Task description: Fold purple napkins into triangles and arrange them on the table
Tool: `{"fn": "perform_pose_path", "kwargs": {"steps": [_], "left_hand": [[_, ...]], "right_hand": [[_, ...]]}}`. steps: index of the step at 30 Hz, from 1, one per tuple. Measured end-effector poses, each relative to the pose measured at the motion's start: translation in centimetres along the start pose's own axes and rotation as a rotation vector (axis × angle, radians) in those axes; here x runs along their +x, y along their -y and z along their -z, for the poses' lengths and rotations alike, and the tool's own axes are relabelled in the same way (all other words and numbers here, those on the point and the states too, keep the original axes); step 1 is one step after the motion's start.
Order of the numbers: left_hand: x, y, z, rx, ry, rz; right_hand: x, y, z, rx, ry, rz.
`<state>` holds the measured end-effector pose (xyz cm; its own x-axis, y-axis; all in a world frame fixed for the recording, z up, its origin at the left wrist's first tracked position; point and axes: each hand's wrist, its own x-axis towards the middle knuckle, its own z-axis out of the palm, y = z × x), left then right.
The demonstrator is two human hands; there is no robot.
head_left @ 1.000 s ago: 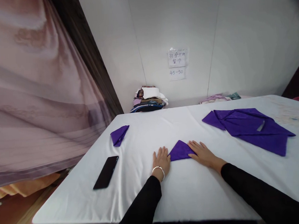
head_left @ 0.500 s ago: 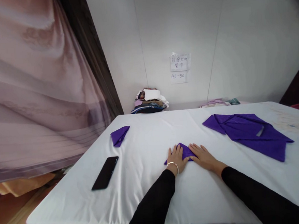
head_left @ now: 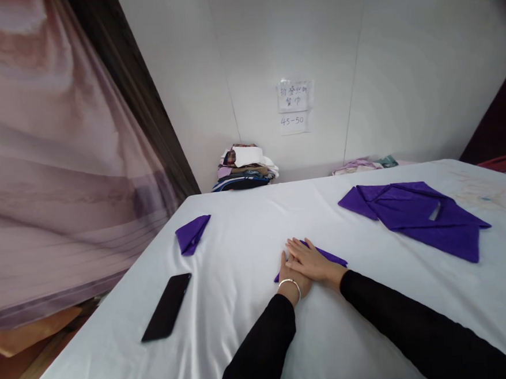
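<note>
A folded purple napkin (head_left: pixel 332 257) lies on the white-covered table (head_left: pixel 239 236), partly hidden under my hands. My left hand (head_left: pixel 294 276), with a silver bangle at its wrist, rests flat on the napkin's left part. Across its fingers lies my right hand (head_left: pixel 312 260), palm down with the fingers stretched out, pressing on the cloth's upper edge too. Both hands are open, and neither grips the fabric. Only the napkin's right end, a strip along the top and a small left corner show.
A small folded purple cloth (head_left: pixel 192 235) and a black phone (head_left: pixel 166 307) lie on the left. Larger purple cloths (head_left: pixel 410 207) with a pale tag spread out on the right. Behind the table stands a pile of folded clothes (head_left: pixel 247 167); a curtain (head_left: pixel 61 168) hangs at left.
My right hand has moved left from the napkin's right side onto my left hand. The napkin's right end now reaches further right. The whole view has shifted slightly.
</note>
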<state>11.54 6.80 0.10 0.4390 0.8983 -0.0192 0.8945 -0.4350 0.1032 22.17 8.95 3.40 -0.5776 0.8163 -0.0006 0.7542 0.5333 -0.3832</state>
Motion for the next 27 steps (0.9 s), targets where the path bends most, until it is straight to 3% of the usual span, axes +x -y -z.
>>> {"fn": "perform_pose_path", "kwargs": {"steps": [6,15,27], "left_hand": [[-0.1,0.2,0.1,-0.026,-0.059,-0.01],[-0.3,0.6,0.7,-0.011,0.015,0.042],[-4.1,4.8,0.2,0.057,0.012,0.137]], "right_hand": [[-0.5,-1.8,-0.7,0.092,-0.034,-0.039],[-3.2,-4.4,-0.5,0.004,-0.065,-0.098],[-6.1,-5.8,0.7,0.0,-0.112,-0.148]]}}
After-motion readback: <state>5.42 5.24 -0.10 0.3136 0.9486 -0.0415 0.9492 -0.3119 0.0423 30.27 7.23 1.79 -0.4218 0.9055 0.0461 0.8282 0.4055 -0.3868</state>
